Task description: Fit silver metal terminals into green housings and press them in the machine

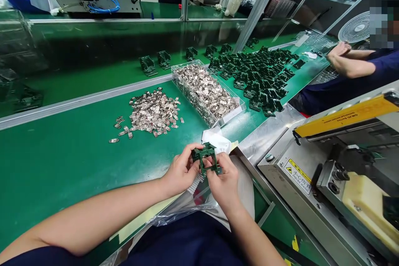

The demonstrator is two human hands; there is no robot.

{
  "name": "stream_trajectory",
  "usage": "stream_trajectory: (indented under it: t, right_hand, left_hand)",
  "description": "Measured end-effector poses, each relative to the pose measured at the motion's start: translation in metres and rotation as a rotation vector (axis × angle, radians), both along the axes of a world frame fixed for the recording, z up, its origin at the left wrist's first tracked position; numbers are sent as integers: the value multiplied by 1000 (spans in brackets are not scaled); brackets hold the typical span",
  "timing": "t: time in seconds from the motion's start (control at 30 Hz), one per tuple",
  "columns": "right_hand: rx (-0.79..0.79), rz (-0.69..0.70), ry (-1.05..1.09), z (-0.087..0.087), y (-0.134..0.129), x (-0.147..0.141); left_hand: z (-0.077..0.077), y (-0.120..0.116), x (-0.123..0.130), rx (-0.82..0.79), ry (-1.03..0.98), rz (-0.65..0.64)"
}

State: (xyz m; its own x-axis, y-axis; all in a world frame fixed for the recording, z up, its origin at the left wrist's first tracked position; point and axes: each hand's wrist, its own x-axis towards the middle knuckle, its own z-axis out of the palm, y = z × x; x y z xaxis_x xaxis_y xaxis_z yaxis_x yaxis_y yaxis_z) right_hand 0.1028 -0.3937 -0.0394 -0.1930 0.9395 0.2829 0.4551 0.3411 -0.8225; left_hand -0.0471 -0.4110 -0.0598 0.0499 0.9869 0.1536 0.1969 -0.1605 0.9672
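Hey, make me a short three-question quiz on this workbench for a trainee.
1. What do the left hand and right hand hold between them?
2. True or false: the loose metal pieces lie inside the clear plastic tray.
3. On which side of the hands, as seen from this view, is the machine with the yellow warning label?

Key:
1. A green frame.
2. False: they lie on the green work surface beside the tray.
3. The right.

The person's bare left forearm and right forearm reach forward from the body and come together near the middle of the view. The left hand and right hand stay very close, with fingers bent inward, and both are gripping at the same place.
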Motion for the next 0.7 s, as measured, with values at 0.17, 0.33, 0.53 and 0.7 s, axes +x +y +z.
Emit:
stream_trajectory:
  t: [0.17, 0.33, 0.53, 0.7]
  right_hand:
    - [-54, -6, 30, -1, -1, -1]
    - [-95, -20, 29, -1, -1, -1]
    - [-237, -80, 242, -8, 3, 0]
    - [-229, 81, 340, 4, 1, 29]
  left_hand:
    - [4, 0, 2, -8, -17, -6]
    - [6, 0, 3, -8, -17, -30]
    - [0, -1, 3, -22, -64, -32]
    - [2, 1, 2, -35, -132, -23]
